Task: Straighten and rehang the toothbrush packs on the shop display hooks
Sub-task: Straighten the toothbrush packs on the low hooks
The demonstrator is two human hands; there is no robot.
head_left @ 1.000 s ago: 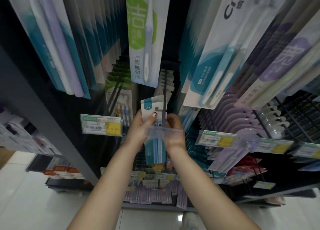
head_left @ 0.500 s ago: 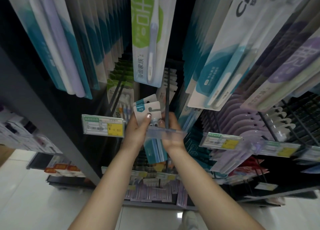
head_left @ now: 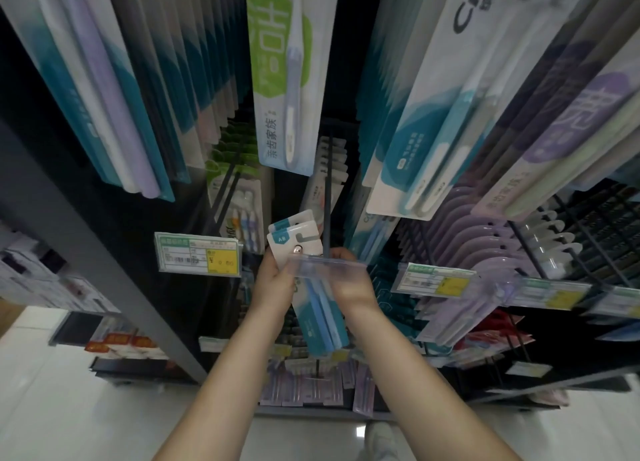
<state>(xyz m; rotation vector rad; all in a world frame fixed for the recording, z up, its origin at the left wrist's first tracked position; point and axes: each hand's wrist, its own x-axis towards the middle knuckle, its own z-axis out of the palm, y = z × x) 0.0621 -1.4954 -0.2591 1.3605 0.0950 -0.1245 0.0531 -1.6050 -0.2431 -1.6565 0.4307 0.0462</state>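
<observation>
Right hand (head_left: 349, 280) fingers hidden behind clear tag holder (head_left: 327, 265).

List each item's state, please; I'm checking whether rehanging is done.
Blue-and-white toothbrush packs: held, off the hook.
Dark metal display hook: front end bare.
Clear plastic label holder: empty, at hook tip.
Left hand: gripping packs.
Right hand: at hook tip.

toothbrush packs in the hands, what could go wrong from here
1. The left hand pinches two fanned packs; the hang holes may not line up, so only one might catch the hook.
2. The clear tag holder at the hook's tip sits across the packs' path and could snag them.
3. The right hand is beneath that holder, so a slipped pack might fall to the floor.
</observation>
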